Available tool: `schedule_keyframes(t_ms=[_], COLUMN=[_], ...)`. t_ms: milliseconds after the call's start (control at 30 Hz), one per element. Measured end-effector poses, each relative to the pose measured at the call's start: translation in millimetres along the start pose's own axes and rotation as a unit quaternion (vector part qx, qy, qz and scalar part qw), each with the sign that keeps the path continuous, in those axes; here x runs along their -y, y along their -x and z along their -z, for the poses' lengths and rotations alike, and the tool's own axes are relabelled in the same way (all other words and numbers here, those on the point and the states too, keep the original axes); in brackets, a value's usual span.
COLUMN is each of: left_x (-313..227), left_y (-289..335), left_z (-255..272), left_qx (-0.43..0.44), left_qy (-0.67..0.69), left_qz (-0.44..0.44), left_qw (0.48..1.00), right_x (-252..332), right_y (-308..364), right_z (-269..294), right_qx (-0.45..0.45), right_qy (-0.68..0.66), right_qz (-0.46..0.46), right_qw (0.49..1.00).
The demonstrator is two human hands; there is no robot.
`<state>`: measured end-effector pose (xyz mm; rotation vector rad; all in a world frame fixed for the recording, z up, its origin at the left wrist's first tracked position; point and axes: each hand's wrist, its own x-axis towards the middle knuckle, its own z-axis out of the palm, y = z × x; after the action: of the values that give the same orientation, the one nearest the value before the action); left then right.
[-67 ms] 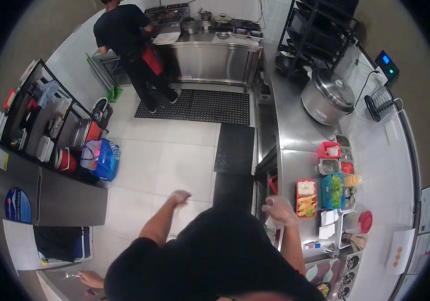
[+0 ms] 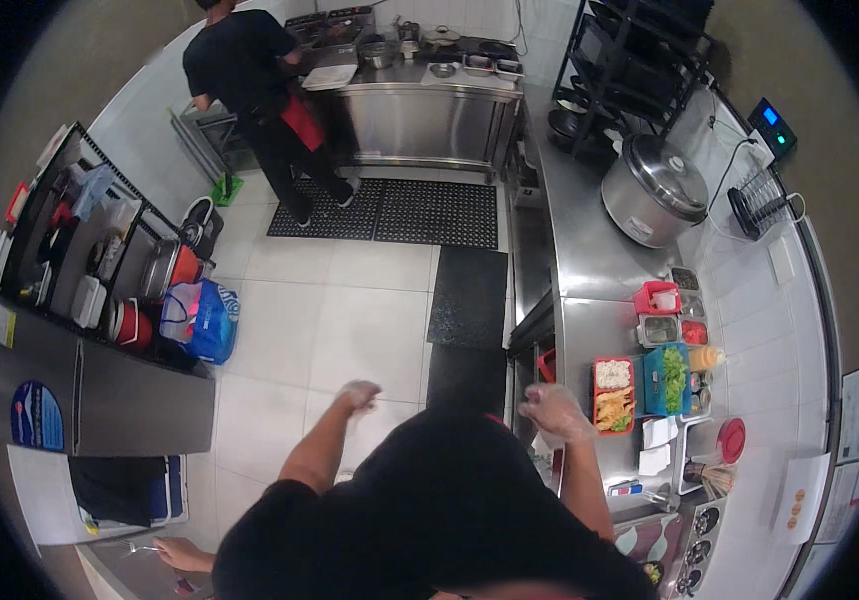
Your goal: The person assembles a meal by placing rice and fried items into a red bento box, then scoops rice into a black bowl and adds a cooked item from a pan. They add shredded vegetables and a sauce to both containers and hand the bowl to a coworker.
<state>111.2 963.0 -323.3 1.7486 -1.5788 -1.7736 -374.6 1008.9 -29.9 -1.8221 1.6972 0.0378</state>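
My left hand (image 2: pixel 357 396), in a clear plastic glove, hovers over the pale floor tiles. Its fingers are loosely bent and apart, with no object visible in them. Beside the front edge of the steel counter (image 2: pixel 589 325) is my right hand (image 2: pixel 559 413), gloved the same way. Its fingers curl loosely toward the left and I see nothing held. Nearest to it on the counter sits a red divided meal box (image 2: pixel 613 397) with rice, fried pieces and some greens. Just past that box stands a teal container (image 2: pixel 656 380) of lettuce.
Along the right counter are a large rice cooker (image 2: pixel 653 190), a red basket (image 2: pixel 656 298), steel topping pans and white napkins (image 2: pixel 655 446). A co-worker (image 2: pixel 259 100) stands at the far stove counter. Another person's hand (image 2: pixel 181 553) holds a fork at lower left. Shelves and a fridge (image 2: pixel 139 400) line the left.
My right hand has shifted slightly to the left, away from the counter. My left hand stays nearly where it was.
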Motion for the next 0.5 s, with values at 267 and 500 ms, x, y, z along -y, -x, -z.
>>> schedule_keyframes(t_ms=[267, 500], left_x=[23.5, 24.0], left_y=[38.5, 5.1], left_z=[-10.1, 21.8], left_qx=[-0.105, -0.193], left_qy=[0.332, 0.456], left_qz=[0.253, 0.267], left_qw=[0.903, 0.827], right_x=[60.4, 55.6], right_y=[-139.7, -272.4], right_z=[28.8, 60.1], right_qx=[0.105, 0.175], right_qy=[-0.003, -0.002], right_qz=[0.092, 0.073], right_qw=[0.990, 0.982])
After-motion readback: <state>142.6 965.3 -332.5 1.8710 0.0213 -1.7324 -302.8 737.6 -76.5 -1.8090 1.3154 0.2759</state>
